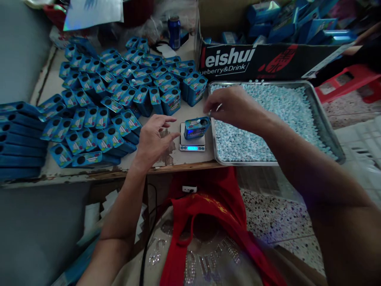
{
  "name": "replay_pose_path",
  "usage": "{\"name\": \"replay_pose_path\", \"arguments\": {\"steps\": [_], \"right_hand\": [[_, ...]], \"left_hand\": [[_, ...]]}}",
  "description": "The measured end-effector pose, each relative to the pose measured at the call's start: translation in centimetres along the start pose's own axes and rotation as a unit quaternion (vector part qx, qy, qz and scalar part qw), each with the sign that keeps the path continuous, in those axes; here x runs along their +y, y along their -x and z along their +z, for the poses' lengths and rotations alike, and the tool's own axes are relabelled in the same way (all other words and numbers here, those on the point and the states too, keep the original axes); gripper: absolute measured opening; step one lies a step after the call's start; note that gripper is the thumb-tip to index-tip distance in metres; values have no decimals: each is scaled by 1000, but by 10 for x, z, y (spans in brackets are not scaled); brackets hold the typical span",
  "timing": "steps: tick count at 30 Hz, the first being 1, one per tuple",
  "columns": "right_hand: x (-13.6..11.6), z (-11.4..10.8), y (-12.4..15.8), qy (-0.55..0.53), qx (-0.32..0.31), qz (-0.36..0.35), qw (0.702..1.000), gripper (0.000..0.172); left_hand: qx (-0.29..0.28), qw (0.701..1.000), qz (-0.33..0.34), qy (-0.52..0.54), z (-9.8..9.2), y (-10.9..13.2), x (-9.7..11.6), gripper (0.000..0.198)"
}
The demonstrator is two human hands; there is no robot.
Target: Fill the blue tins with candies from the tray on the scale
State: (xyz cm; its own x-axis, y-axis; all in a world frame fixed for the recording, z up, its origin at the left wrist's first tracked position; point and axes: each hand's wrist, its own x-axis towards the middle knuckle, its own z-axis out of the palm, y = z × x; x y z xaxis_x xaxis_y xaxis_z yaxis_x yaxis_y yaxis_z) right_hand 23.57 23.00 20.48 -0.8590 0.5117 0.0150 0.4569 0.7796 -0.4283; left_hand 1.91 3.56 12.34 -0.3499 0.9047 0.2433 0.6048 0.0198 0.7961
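A small blue tin (pixel 195 128) with a round hole in its top stands on a compact digital scale (pixel 192 147), whose display glows blue. Just left of the scale is my left hand (pixel 153 137), with thumb and fingers apart and nothing in it. My right hand (pixel 230 105) is over the left edge of the metal tray, close to the tin's hole. Its fingertips are pinched together on a tiny pale piece that looks like a candy. Many small pale blue candies (pixel 250 139) fill the metal tray (pixel 253 163) right of the scale.
Rows of similar blue tins (pixel 119 93) cover the left of the worktable (pixel 166 169). A black printed carton (pixel 229 61) with more blue packages stands behind the tray. A blue can (pixel 174 32) is at the back; a red stool (pixel 348 83) and part of another person are at right.
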Motion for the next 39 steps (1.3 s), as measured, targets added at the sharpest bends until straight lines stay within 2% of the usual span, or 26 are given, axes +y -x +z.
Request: {"name": "replay_pose_path", "arguments": {"steps": [4, 7, 9, 11, 13, 15, 17, 20, 24, 27, 29, 31, 35, 39], "right_hand": [[37, -6, 33, -12, 70, 94, 993, 24], [70, 0, 60, -29, 74, 194, 978, 19], [89, 7, 74, -57, 81, 236, 967, 15], [104, 13, 81, -83, 124, 240, 959, 13], [118, 20, 82, -72, 196, 222, 952, 21], [131, 27, 78, -14, 258, 210, 943, 34], [141, 37, 72, 49, 274, 212, 937, 33], [150, 53, 67, 66, 243, 214, 944, 14], [156, 63, 71, 53, 227, 216, 948, 17], [158, 61, 74, 50, 226, 220, 948, 18], [158, 60, 76, 43, 206, 197, 957, 21], [157, 59, 77, 41, 171, 152, 973, 24], [154, 60, 78, 56, 46, 57, 996, 45], [145, 58, 74, 99, -30, 68, 992, 31]], "left_hand": [[7, 1000, 2, -27, 0, -4, 3, 36], [20, 998, 16, -52, 9, -11, 9, 30], [23, 997, 32, -62, 19, -18, 15, 24], [22, 996, 42, -75, 31, -26, 23, 18], [21, 994, 42, -102, 43, -33, 30, 16], [21, 989, 33, -141, 53, -38, 35, 15], [18, 984, 25, -176, 62, -39, 38, 15], [13, 979, 20, -201, 70, -40, 37, 15], [21, 978, 12, -209, 74, -41, 34, 13], [22, 980, 9, -196, 75, -43, 36, 14], [10, 983, 15, -184, 75, -43, 41, 14], [0, 984, 26, -179, 75, -44, 48, 13], [1, 982, 31, -187, 69, -42, 58, 25], [19, 982, 15, -187, 51, -37, 56, 22]]}}
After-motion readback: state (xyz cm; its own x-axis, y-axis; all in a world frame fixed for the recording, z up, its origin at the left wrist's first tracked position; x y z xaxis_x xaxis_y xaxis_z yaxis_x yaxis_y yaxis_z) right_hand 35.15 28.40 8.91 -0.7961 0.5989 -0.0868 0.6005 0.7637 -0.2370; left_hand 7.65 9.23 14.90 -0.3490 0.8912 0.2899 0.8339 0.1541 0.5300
